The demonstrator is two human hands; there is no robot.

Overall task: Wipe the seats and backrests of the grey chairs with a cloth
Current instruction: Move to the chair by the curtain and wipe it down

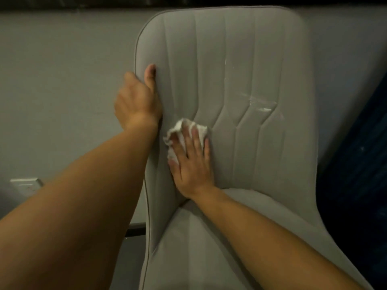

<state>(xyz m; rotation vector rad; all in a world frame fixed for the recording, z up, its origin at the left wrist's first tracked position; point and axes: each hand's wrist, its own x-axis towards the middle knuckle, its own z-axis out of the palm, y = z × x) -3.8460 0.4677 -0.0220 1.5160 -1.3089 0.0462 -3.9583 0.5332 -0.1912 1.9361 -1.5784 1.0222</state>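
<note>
A plain grey wall (62,80) fills the left half of the view and reappears as a narrow strip at the upper right. A dark band (83,2) runs along the wall's upper edge across the full width of the view; its material cannot be told. Low on the wall at the far left sits a white wall plate (26,185), rectangular and slightly tilted in the wide-angle view, with details too blurred to read. Lower centre-left, a short black bar (136,229) lies horizontally against the wall. At the right edge stands a dark blue mass (360,164), deeply shadowed, bearing a few pale specks.
</note>
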